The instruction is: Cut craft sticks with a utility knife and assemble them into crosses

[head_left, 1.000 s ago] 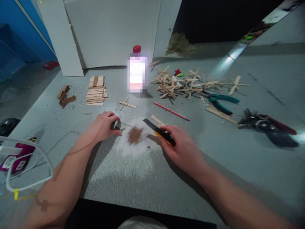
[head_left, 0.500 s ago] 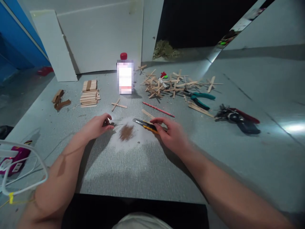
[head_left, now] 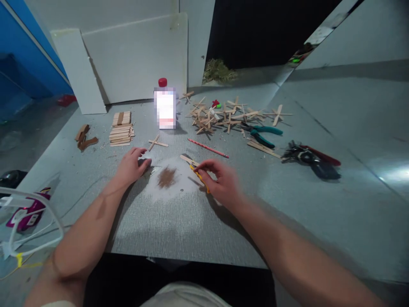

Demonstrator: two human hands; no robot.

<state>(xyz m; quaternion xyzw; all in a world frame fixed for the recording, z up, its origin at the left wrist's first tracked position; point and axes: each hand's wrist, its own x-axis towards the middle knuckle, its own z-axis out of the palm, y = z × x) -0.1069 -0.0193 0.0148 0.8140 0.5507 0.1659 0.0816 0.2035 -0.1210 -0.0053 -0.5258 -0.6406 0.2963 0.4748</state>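
My right hand (head_left: 212, 175) has its fingers closed near a wooden stick (head_left: 189, 160), right of the brown stain (head_left: 166, 177) on the table. A yellow utility knife (head_left: 204, 182) shows under those fingers, mostly covered by them. Left of the stain, my left hand (head_left: 136, 162) rests on the table with thumb and fingers apart and nothing between them. Two crossed sticks (head_left: 157, 143) lie just beyond it, and a red pencil (head_left: 208, 148) lies beyond my right hand.
Stacked sticks (head_left: 121, 134) and brown pieces (head_left: 84, 138) are at the left. A red-capped bottle (head_left: 162, 82) stands behind. Crossed sticks (head_left: 204, 121), teal pliers (head_left: 268, 130) and a dark tool (head_left: 319, 162) lie to the right. A cabled magenta device (head_left: 30, 213) is far left.
The knife has turned and its blade no longer shows clearly; my right fingers have come to the wooden stick. My left fingers have spread. The camera view has shifted slightly.
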